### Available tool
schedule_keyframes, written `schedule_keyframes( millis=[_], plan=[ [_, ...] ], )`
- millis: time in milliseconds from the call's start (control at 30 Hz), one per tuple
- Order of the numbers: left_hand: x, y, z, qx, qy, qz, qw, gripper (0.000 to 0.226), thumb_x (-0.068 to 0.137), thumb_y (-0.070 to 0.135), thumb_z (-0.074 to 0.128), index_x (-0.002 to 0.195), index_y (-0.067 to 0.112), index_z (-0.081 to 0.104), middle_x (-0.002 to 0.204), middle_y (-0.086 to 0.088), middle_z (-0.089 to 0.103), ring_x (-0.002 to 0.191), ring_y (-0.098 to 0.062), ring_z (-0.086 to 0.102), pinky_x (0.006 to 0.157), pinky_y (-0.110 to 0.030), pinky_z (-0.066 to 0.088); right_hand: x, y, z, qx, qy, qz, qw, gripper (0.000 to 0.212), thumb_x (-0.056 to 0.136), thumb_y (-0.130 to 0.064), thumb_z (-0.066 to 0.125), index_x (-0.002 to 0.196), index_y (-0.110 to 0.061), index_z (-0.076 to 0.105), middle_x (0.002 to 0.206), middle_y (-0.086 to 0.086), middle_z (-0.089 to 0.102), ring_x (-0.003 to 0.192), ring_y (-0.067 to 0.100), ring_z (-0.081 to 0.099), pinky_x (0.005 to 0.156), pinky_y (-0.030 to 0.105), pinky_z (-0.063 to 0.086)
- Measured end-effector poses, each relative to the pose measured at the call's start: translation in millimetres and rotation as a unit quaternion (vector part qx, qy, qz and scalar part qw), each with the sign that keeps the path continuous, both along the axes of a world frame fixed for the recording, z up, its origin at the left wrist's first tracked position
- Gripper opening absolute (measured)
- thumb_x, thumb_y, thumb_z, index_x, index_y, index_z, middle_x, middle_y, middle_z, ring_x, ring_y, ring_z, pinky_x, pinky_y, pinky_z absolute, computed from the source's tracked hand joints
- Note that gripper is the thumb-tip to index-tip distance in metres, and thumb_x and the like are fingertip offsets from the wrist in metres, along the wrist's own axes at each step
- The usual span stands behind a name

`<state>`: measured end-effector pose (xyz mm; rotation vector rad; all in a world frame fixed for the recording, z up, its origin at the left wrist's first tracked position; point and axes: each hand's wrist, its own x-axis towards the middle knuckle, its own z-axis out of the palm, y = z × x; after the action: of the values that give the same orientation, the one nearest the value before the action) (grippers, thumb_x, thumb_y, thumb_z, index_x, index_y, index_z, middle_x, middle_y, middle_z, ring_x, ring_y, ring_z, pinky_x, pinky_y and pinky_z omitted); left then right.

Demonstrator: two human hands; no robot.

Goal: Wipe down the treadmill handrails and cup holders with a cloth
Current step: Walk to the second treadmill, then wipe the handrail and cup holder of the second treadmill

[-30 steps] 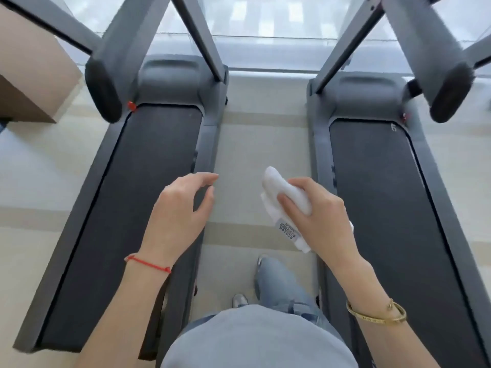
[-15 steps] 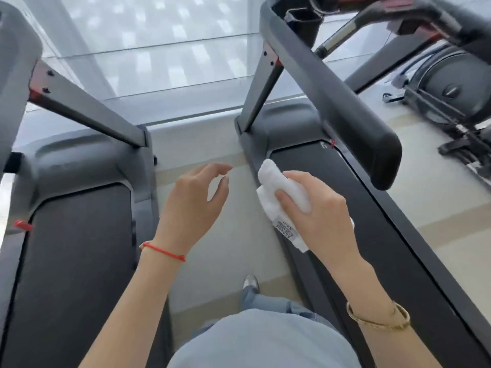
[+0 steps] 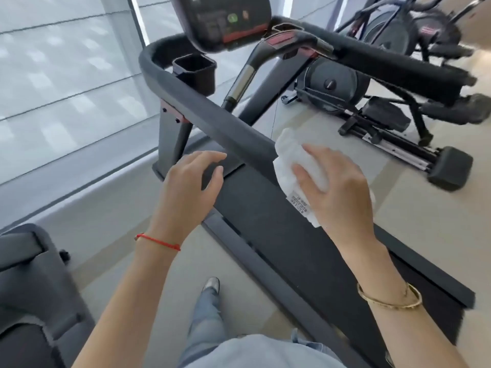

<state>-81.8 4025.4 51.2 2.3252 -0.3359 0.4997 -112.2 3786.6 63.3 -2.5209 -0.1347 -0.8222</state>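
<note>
Wadding the white cloth (image 3: 297,166), right hand (image 3: 337,189) is brought against near handrail (image 3: 212,115) (first wipe, presumably); left hand (image 3: 191,187) hovers loose, empty.

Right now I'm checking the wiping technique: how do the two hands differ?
The right hand grips the white cloth at the near handrail's end; the left hand holds nothing, fingers loosely curled. The right wrist wears a gold bangle, the left a red string. Both are bare.

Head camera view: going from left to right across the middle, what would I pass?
Window glass → left hand → white cloth → right hand → exercise machine's black foot.
</note>
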Motion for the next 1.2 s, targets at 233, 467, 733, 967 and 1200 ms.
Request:
schedule_keyframes(
  millis=[233, 467, 733, 967, 1200],
  plan=[
    [135, 11, -1, 0.054, -0.012, -0.121, 0.991, 0.027, 0.097, 0.020, 0.055, 0.122, 0.018, 0.065, 0.122, 0.003, 0.065, 0.119, -0.017, 0.054, 0.102, -0.026, 0.039, 60, 16, -31, -0.101, 0.097, -0.170, 0.975, 0.048, 0.099, -0.047, 0.029, 0.131, -0.021, 0.054, 0.111, 0.003, 0.063, 0.095, 0.026, 0.053, 0.086, 0.037, 0.038],
    [226, 17, -10, 0.122, 0.021, -0.198, 0.972, 0.026, 0.097, 0.017, 0.055, 0.120, 0.013, 0.066, 0.122, -0.004, 0.065, 0.118, -0.026, 0.056, 0.104, -0.050, 0.041, 125, 70, -45, -0.148, 0.135, -0.255, 0.946, 0.048, 0.099, -0.046, 0.028, 0.125, -0.020, 0.060, 0.102, 0.001, 0.066, 0.085, 0.028, 0.057, 0.078, 0.039, 0.042],
    [260, 13, -33, 0.136, -0.007, -0.272, 0.952, 0.020, 0.100, 0.017, 0.053, 0.105, 0.012, 0.072, 0.101, -0.001, 0.071, 0.095, -0.024, 0.063, 0.099, -0.049, 0.043, 133, 84, -52, -0.113, 0.095, -0.280, 0.949, 0.038, 0.102, -0.039, 0.035, 0.115, -0.020, 0.065, 0.094, -0.002, 0.065, 0.082, 0.026, 0.058, 0.075, 0.037, 0.042],
    [259, -5, -35, 0.103, -0.015, -0.343, 0.933, 0.021, 0.100, 0.017, 0.053, 0.104, 0.012, 0.072, 0.097, 0.002, 0.071, 0.090, -0.022, 0.064, 0.092, -0.049, 0.047, 118, 78, -53, -0.090, 0.093, -0.386, 0.913, 0.031, 0.099, -0.032, 0.039, 0.103, -0.019, 0.067, 0.089, -0.002, 0.065, 0.082, 0.027, 0.055, 0.076, 0.038, 0.039],
    [236, -35, -44, 0.098, -0.031, -0.322, 0.941, 0.029, 0.101, 0.026, 0.045, 0.095, 0.017, 0.071, 0.085, 0.006, 0.070, 0.079, -0.020, 0.062, 0.085, -0.035, 0.044, 94, 59, -58, -0.111, 0.054, -0.359, 0.925, 0.034, 0.102, -0.037, 0.040, 0.101, -0.017, 0.068, 0.092, -0.002, 0.066, 0.084, 0.024, 0.057, 0.078, 0.037, 0.043]
  ],
)
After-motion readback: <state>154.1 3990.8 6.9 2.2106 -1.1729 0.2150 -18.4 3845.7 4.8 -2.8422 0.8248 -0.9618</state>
